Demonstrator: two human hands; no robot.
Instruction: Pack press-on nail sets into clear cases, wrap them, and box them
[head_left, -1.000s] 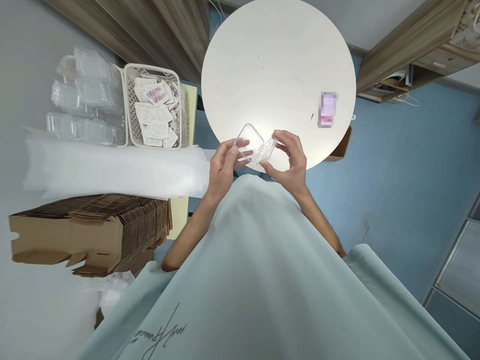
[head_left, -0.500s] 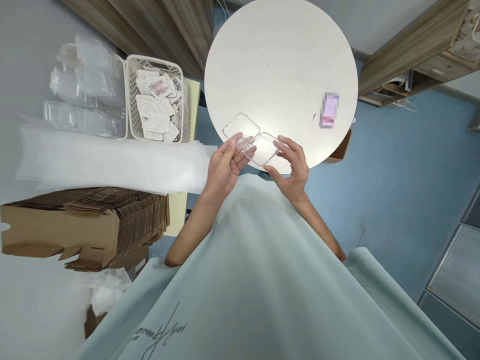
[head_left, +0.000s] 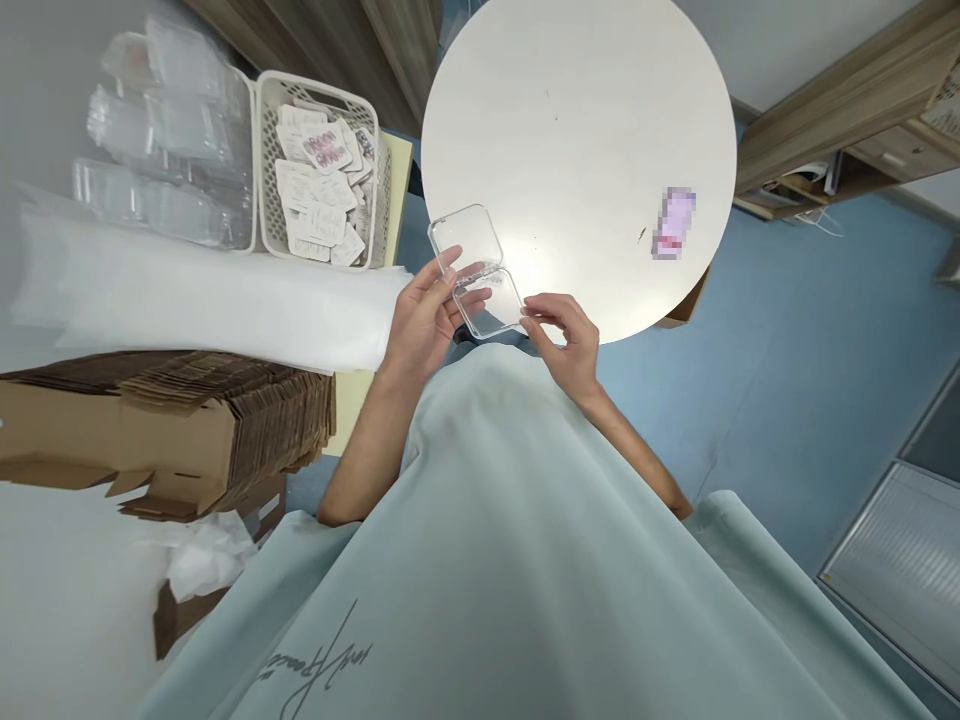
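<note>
A clear plastic hinged case [head_left: 475,240] lies unfolded in the air near the front edge of the white round table [head_left: 585,130], its two square halves joined at the middle. My left hand [head_left: 427,315] grips it at the hinge, thumb in front and fingers behind, visible through the plastic. With thumb and fingertips pinched together, my right hand [head_left: 562,335] holds the right edge of the lower half. Both halves look bare inside.
To the left stand a white basket [head_left: 375,215] of printed cards, stacked clear plastic cases [head_left: 165,140], white sheets [head_left: 225,310] and folded cardboard boxes [head_left: 277,420]. A pixelated pinkish object [head_left: 675,222] lies on the table's right side.
The case has moved left and turned so its halves stand more one above the other. My right hand has closed from a loose, spread hold to a pinch on its edge.
</note>
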